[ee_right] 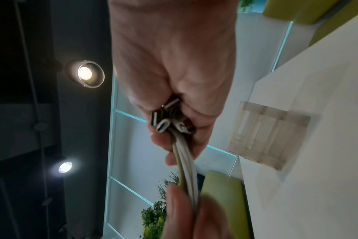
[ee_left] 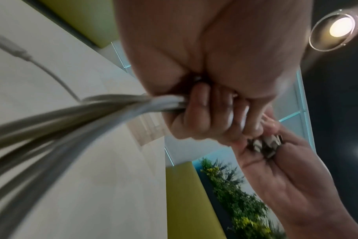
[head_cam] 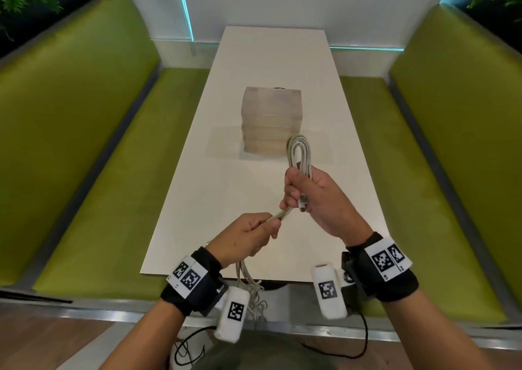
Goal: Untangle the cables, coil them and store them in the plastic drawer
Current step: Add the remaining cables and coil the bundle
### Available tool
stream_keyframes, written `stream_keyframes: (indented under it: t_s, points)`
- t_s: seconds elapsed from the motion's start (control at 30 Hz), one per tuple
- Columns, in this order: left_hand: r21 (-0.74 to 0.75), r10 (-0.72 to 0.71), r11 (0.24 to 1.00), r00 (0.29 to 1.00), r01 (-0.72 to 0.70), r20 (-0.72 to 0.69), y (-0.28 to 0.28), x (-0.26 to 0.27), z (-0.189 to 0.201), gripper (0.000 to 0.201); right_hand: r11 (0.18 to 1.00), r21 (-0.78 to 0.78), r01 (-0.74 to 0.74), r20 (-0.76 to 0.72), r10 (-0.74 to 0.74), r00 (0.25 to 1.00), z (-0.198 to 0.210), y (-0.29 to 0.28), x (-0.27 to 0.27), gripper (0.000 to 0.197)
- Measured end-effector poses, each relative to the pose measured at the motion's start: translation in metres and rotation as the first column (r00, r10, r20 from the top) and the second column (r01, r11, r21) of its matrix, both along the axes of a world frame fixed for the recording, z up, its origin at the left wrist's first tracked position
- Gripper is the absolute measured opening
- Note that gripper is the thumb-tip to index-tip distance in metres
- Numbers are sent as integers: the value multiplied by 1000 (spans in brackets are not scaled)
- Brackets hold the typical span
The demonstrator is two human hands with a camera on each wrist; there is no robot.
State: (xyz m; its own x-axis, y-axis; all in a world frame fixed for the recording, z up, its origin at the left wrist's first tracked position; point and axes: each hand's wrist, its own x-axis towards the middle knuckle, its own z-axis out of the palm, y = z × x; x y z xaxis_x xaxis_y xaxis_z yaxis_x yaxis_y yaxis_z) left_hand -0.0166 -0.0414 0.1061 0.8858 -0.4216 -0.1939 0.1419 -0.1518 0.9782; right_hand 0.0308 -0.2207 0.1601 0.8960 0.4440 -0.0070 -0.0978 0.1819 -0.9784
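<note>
A bundle of white cables (head_cam: 299, 155) loops upward out of my right hand (head_cam: 308, 197), which grips the strands with several plug ends (ee_right: 165, 119) gathered in its palm. My left hand (head_cam: 254, 234) grips the same strands (ee_left: 104, 105) a little lower and to the left. More cable hangs from it in a tangle (head_cam: 254, 293) below the table's near edge. The translucent plastic drawer unit (head_cam: 272, 121) stands on the white table (head_cam: 197, 200) beyond both hands, its drawers pushed in.
Green padded benches (head_cam: 84, 143) run along both sides of the narrow table. A white wall with cyan light strips (head_cam: 183, 11) closes the far end. Black wires (head_cam: 192, 347) trail near my lap.
</note>
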Motion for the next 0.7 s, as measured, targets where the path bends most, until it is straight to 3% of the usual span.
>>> stream_keyframes:
  t_s: [0.1,0.17,0.23,0.3,0.37,0.53,0.6,0.7]
  points:
    - [-26,1,1000,996,-3,-90,9,-1,2,38,996,-87,-26,28,29,999,9,-15,7,23]
    - [-42,-7,999,997,4,-81,13,0,6,37,945,-318,-79,101,117,988,15,-23,10,24]
    - [-50,-22,999,999,20,-50,14,2,11,36,765,-623,-166,133,312,941,20,-25,13,21]
    - [-35,-54,998,998,53,-28,13,2,13,36,539,-787,-299,38,526,849,23,-24,13,18]
    - [-51,-93,994,996,92,-16,11,0,14,36,417,-815,-403,-61,630,775,26,-22,11,14]
    - [-166,-185,971,982,174,-50,7,-3,12,26,308,-819,-484,-153,696,701,34,-20,10,24]
    - [-215,-198,961,974,171,-112,7,-1,14,39,277,-826,-490,-179,697,694,32,-17,9,15]
    - [-277,-308,929,929,247,-205,7,3,14,82,197,-891,-409,-154,716,680,26,-14,8,6]
